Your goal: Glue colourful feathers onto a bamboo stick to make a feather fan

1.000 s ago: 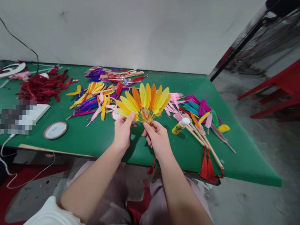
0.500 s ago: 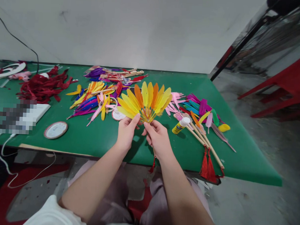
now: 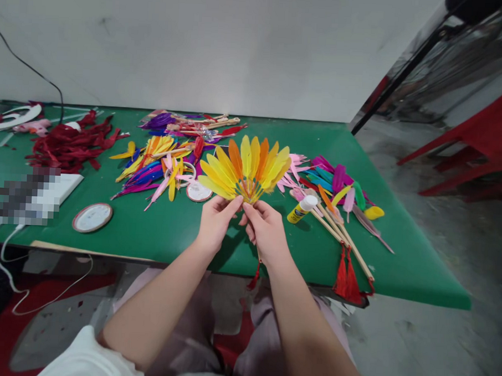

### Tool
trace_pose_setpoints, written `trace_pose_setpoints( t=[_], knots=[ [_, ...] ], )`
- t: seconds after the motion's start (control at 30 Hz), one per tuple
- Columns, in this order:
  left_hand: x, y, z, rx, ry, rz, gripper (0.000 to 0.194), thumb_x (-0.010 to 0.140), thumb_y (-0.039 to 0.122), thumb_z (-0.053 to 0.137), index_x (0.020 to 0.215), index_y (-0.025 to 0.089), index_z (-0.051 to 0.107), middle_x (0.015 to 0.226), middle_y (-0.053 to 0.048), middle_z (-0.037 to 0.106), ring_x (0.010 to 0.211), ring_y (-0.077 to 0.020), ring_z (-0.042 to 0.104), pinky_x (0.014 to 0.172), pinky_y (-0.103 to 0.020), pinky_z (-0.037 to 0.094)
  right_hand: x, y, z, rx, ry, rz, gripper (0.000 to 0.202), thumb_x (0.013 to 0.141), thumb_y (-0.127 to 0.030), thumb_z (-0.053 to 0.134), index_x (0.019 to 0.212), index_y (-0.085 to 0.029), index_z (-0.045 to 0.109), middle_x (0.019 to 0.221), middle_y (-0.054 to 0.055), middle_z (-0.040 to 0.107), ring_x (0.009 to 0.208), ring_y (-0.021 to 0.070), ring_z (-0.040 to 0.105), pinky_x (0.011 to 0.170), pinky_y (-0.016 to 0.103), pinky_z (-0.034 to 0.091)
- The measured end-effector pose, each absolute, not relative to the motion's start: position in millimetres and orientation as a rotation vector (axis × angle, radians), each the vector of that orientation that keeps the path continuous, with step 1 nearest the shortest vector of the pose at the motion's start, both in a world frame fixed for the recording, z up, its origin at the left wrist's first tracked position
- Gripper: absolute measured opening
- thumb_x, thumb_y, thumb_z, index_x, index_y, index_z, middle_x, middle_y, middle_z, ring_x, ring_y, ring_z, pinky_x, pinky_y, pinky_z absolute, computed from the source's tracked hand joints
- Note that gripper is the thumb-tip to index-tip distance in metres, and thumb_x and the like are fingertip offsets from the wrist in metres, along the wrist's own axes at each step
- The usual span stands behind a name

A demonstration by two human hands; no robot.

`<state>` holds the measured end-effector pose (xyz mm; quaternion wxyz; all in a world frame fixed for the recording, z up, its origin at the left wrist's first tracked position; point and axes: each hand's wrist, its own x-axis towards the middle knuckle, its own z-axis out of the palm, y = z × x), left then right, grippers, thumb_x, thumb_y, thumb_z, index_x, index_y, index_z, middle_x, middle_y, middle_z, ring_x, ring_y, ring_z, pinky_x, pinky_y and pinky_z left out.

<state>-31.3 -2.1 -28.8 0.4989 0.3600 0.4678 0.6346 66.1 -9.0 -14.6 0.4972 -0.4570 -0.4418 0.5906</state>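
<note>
Feathers [image 3: 246, 157] in yellow and orange spread as a fan in the middle of the frame, just beyond your fingers. Your left hand [image 3: 214, 225] pinches the fan's base, and your right hand [image 3: 269, 236] grips it just beside, the thumbs close together. You seem to be steadying or pressing where the quills meet; any shift there would call for a light, even pinch so none splay. A red tassel [image 3: 254, 277] hangs below, at lower centre, and a glue stick [image 3: 300, 211] is near your right hand, right of centre.
</note>
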Motion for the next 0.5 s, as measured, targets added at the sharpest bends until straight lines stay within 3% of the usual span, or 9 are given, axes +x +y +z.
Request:
trace_pose_setpoints(
  t=[0.5],
  knots=[
    [-32.0, -3.0, -28.1, 0.916, 1.137, 1.553, 0.020, 0.062, 0.032, 0.069, 0.064, 0.014, 0.060, 0.058, 0.002, 0.059, 0.051, -0.0056, 0.051, 0.050, -0.018, 0.039, 69.1, -8.0, -13.5, -1.095, -1.050, 1.438, 0.023, 0.073, -0.036, 0.057, 0.064, -0.017, 0.047, 0.049, -0.007, 0.051, 0.027, 0.0013, 0.033, 0.024, 0.013, 0.020]
  ],
)
